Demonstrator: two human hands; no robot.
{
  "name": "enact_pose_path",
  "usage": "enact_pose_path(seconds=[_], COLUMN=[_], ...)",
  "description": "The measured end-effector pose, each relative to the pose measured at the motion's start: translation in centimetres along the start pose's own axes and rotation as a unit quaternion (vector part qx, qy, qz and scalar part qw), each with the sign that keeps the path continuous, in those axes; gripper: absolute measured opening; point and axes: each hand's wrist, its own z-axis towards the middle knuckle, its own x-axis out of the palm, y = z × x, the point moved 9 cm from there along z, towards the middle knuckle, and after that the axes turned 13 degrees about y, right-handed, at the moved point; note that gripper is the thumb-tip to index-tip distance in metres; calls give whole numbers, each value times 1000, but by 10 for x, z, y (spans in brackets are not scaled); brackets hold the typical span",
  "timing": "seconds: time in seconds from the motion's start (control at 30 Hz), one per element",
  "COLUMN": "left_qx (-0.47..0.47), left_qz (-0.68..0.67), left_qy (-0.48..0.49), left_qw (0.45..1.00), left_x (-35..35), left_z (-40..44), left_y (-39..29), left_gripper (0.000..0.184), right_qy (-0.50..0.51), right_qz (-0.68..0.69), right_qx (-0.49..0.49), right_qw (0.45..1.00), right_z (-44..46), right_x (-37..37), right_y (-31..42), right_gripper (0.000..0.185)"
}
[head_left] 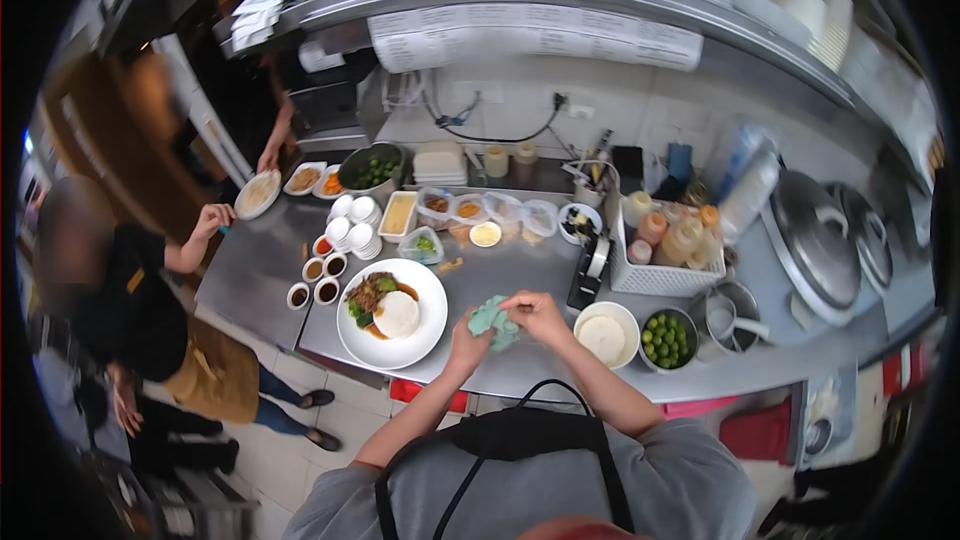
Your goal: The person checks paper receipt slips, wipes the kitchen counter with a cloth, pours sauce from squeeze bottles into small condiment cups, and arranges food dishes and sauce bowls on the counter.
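Observation:
A crumpled pale green cloth is between my hands, above the front of the steel counter. My left hand grips its left side, fingers partly hidden by the folds. My right hand pinches its upper right part. Left of them, a large white plate carries a round mound of white rice, browned meat pieces, green vegetables and brown sauce. Just right of my right hand stands a white tub of a pale substance, beside a metal bowl of small green citrus fruits.
Sauce cups, stacked white cups and lidded plastic tubs stand behind the plate. A white basket of squeeze bottles sits beside a tape dispenser. A co-worker stands left; another person's hand is near a plate.

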Motion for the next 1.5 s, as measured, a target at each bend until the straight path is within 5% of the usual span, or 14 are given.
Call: enact_pose_path(seconds=[0.13, 0.23, 0.27, 0.33, 0.43, 0.53, 0.63, 0.7, 0.77, 0.9, 0.93, 1.03, 1.3, 1.5], left_qx=[35, 41, 71, 46, 72, 81, 71, 89, 165, 132, 147, 164, 113, 29], left_qz=[38, 123, 179, 151, 120, 114, 8, 35, 62, -1, -15, -19, -29, 30], left_qy=[105, 143, 123, 138, 108, 66, 32, 10, -32, -112, -123, -76, -52, -99], left_qw=[993, 981, 974, 978, 984, 988, 997, 995, 984, 985, 981, 983, 992, 994], left_x=[4, -15, -28, -50, -92, -137, -173, -198, -230, -283, -285, -269, -233, -207], left_z=[11, 10, 10, 17, 32, 53, 72, 80, 86, 90, 91, 107, 138, 135], left_y=[-11, -23, -31, -24, -29, -44, -48, -64, -89, -112, -118, -123, -50, 2], left_gripper=[45, 54, 59, 57, 50, 36, 31, 31, 31, 32, 33, 36, 37, 38], right_qy=[-67, -166, -175, -120, -147, -18, -30, -165, -238, -310, -298, -375, -398, -517], right_qz=[17, -317, -315, -575, -651, -548, -501, -571, -566, -512, -492, -529, -347, -330], right_qx=[47, 67, 70, 111, 112, 185, 235, 62, 116, 242, 303, 172, 147, 239], right_qw=[997, 931, 930, 802, 736, 816, 833, 802, 780, 764, 760, 742, 837, 753], right_z=[2, 4, 3, 3, -11, -25, -42, -64, -97, -173, -188, -202, -290, -470], right_x=[-25, -43, -43, -17, 11, 24, 17, 15, -10, -39, -47, -41, -33, -115], right_y=[-25, -27, -46, -70, -110, -138, -98, -16, 2, -25, -49, -56, 34, 73], right_gripper=[27, 47, 47, 37, 36, 40, 40, 38, 37, 19, 15, 10, 12, 14])
